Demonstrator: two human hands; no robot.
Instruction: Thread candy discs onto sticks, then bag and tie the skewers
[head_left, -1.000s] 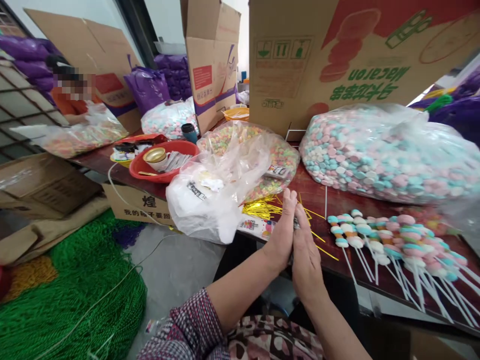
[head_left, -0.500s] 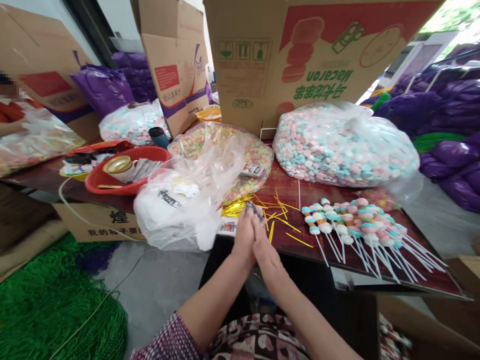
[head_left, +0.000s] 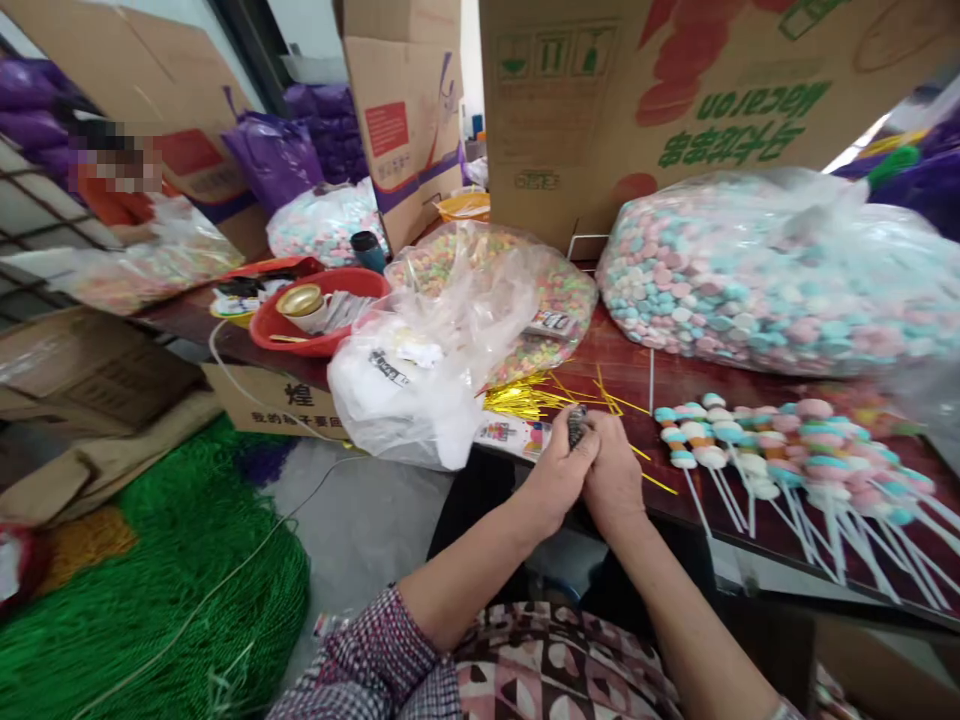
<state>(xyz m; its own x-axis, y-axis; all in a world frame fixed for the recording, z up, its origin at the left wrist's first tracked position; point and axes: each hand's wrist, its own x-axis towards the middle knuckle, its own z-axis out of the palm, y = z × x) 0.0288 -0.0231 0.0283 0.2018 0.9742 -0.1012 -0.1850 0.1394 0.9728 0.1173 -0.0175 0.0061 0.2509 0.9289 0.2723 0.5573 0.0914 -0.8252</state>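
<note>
My left hand [head_left: 553,478] and my right hand [head_left: 615,472] are pressed together at the table's front edge, fingers curled closed. Between them pokes up a small dark grey, speckled thing [head_left: 577,424], mostly covered by the fingers; its kind I cannot make out. Just left of the hands lie printed cards or labels [head_left: 510,434]. Behind these is a bunch of gold twist ties [head_left: 517,397], with some strewn to the right. Skewers of pink, white and blue marshmallows [head_left: 817,440] lie in a heap to the right, white sticks facing me.
A clear bag of marshmallows [head_left: 750,280] sits behind the skewers. Left are a crumpled plastic bag [head_left: 409,400], a bag of small coloured sweets [head_left: 555,280] and a red basin [head_left: 300,343]. Cardboard boxes [head_left: 555,120] stand behind. Another person [head_left: 120,195] is at far left.
My view has swung left, so the scene sits further right. My hands went from palms pressed flat together to curled fingers around the dark thing.
</note>
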